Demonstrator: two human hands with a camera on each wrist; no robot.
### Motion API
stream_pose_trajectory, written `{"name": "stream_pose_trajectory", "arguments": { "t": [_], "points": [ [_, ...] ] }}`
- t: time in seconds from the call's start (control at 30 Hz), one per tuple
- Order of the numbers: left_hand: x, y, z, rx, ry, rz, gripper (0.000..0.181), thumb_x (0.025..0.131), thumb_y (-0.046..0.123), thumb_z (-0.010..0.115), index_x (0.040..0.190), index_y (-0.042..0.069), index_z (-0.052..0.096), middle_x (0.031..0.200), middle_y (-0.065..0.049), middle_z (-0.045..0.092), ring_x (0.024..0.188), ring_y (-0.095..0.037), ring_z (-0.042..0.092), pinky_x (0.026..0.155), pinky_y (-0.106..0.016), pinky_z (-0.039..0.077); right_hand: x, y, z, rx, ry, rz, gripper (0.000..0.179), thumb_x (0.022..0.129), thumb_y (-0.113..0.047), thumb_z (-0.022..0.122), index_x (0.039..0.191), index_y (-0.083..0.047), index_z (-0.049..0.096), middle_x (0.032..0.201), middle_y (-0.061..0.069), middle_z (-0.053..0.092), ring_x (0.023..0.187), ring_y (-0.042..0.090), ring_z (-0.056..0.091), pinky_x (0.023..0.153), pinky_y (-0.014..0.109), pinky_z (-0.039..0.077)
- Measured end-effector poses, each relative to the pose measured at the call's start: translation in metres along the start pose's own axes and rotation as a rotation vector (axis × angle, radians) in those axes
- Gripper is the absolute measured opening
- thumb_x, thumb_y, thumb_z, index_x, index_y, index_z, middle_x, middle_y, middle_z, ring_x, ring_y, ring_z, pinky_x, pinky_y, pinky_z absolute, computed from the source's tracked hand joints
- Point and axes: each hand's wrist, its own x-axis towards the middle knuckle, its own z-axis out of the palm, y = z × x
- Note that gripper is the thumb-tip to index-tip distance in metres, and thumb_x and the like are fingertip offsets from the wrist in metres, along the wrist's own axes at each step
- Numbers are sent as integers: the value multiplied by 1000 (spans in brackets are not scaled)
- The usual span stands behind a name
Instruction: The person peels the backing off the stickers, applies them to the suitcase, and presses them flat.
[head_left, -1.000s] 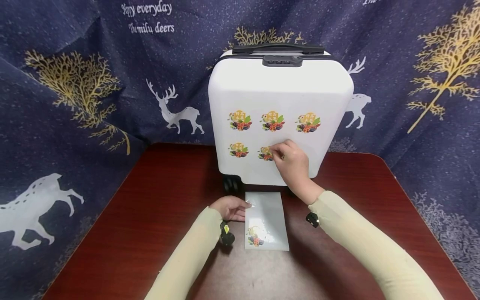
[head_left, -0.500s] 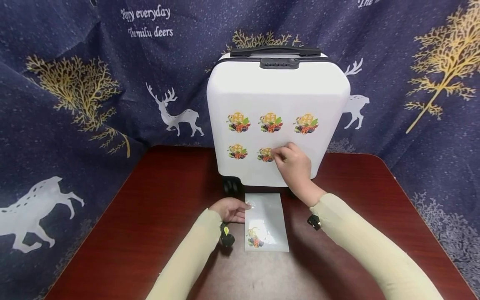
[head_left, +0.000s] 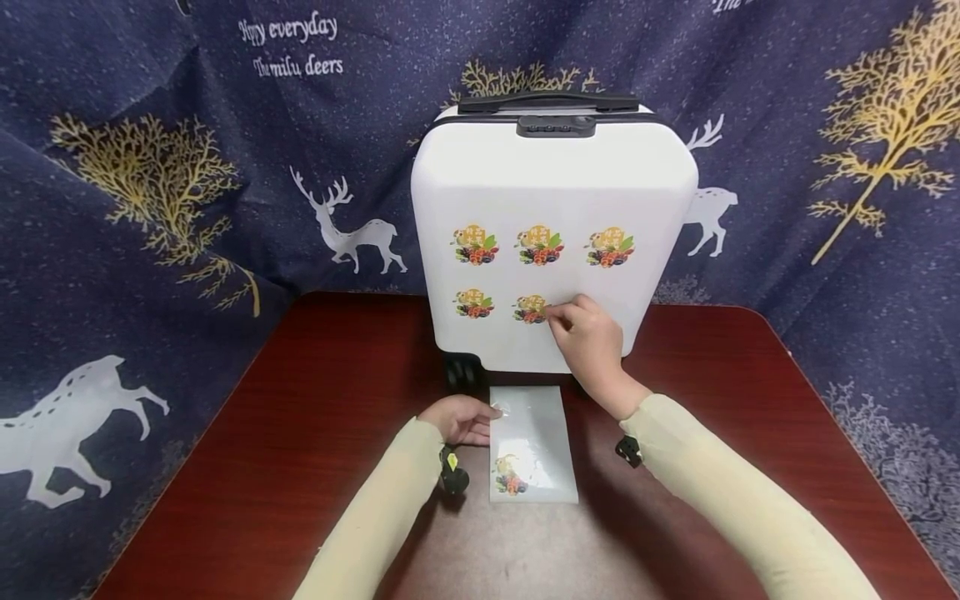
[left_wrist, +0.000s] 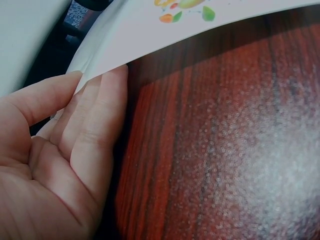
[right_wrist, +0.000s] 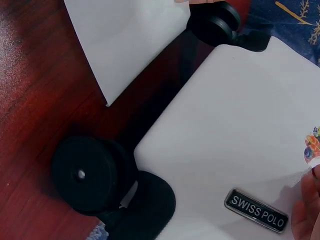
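Observation:
A white suitcase (head_left: 555,200) stands upright on the table, with several fruit stickers in two rows on its front. My right hand (head_left: 591,337) is at the right edge of the lower middle sticker (head_left: 528,309), thumb and index finger pinched together. In the right wrist view, a whitish, see-through film (right_wrist: 300,176) shows between those fingertips and the sticker (right_wrist: 312,145). My left hand (head_left: 459,418) pinches the left edge of a pale sticker sheet (head_left: 536,433) between thumb and fingers. One fruit sticker (head_left: 512,477) shows at the sheet's near left corner.
The dark red table (head_left: 337,400) reaches around the suitcase. Black wheels (right_wrist: 90,175) hold the suitcase off the table, and a SWISS POLO badge (right_wrist: 256,210) is on its front. A blue printed cloth (head_left: 375,108) hangs behind.
My right hand has moved slightly down and right along the lower middle sticker, and more of that sticker shows. My left hand and the sheet stay in place.

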Motion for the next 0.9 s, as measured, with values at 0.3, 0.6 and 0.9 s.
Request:
{"name": "stream_pose_trajectory", "arguments": {
  "t": [0.3,0.6,0.9],
  "points": [
    [-2,-1,0,6,1,5,5,99,8,65,100,3,67,84,-7,72,75,-15,72,94,-38,62,-8,2,6,-12,-21,-25,6,88,-9,79,86,-4,81,80,10,70,64,26,68,51,41,53],
    [1,-1,-1,-5,0,-12,4,99,8,66,98,4,66,85,-8,72,75,-15,72,95,-39,62,-16,3,13,0,-54,-9,6,88,-8,78,84,-4,80,82,10,71,66,26,68,54,42,56],
    [2,0,-1,-10,0,-14,5,99,9,65,96,5,65,85,-7,70,76,-14,72,100,-41,60,-29,0,14,60,-126,42,6,90,-3,73,86,-5,77,86,10,71,68,23,66,58,40,56]
  ]
}}
